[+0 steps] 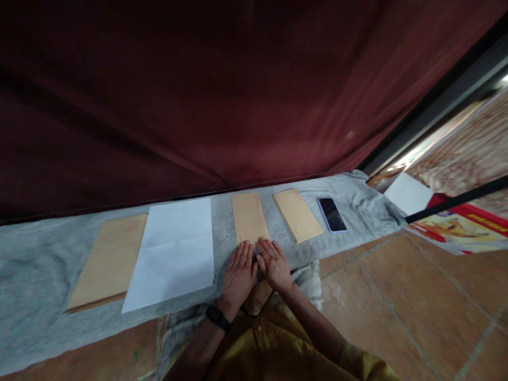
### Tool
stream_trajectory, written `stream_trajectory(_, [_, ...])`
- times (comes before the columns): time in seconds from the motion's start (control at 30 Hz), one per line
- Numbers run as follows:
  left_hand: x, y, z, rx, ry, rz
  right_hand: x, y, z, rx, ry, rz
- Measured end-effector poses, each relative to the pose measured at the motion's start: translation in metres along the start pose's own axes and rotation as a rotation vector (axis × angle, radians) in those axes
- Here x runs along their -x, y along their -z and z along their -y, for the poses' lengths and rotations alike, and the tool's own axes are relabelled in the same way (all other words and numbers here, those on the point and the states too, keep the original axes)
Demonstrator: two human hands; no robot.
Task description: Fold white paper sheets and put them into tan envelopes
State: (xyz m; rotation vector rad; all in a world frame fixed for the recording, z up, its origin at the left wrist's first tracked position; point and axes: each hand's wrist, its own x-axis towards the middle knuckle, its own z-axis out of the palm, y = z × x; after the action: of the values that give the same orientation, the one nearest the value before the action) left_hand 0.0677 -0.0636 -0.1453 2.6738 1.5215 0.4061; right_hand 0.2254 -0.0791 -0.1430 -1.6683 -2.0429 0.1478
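Observation:
Both my hands lie flat on a grey cloth (47, 275) spread over the floor. My left hand (239, 272), with a black watch on its wrist, is open with fingers stretched toward the near end of a narrow brown envelope (248, 217). My right hand (272, 263) is open beside it, fingertips touching the same envelope's near edge. Neither hand holds anything. A white sheet of paper (174, 251) lies to the left of my hands.
A large brown envelope (107, 259) lies far left, partly under the white sheet. A second narrow brown envelope stack (297, 214) and a black phone (332, 214) lie to the right. A dark red curtain (198, 95) hangs behind. White paper (408, 193) and a printed poster (460, 230) rest on the tiled floor (397, 307).

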Motion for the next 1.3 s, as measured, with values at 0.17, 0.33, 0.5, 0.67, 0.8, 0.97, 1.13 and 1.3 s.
stream_trajectory(0.17, [0.003, 0.002, -0.001, 0.000, 0.022, 0.002, 0.004, -0.001, -0.004, 0.035, -0.028, -0.024])
stream_trajectory(0.33, [0.007, 0.004, 0.003, 0.000, 0.034, 0.004, 0.008, -0.003, -0.008, 0.079, -0.039, -0.024])
stream_trajectory(0.5, [0.009, 0.008, 0.007, -0.002, 0.024, 0.010, 0.012, -0.003, -0.010, 0.098, -0.051, -0.030])
stream_trajectory(0.67, [0.004, 0.013, 0.007, 0.033, 0.012, 0.022, 0.014, -0.004, -0.012, 0.077, -0.054, -0.041])
stream_trajectory(0.8, [-0.005, 0.013, 0.003, 0.046, -0.018, 0.045, 0.014, -0.006, -0.012, 0.077, -0.063, -0.042])
stream_trajectory(0.97, [-0.012, 0.008, -0.003, 0.076, -0.122, 0.085, 0.014, -0.005, -0.011, 0.094, -0.065, -0.022])
stream_trajectory(1.13, [-0.012, 0.006, -0.001, 0.077, -0.133, 0.077, 0.013, -0.005, -0.010, 0.089, -0.076, -0.034])
stream_trajectory(1.3, [-0.010, 0.008, 0.002, 0.057, -0.111, 0.060, 0.013, -0.004, -0.011, 0.072, -0.069, -0.048])
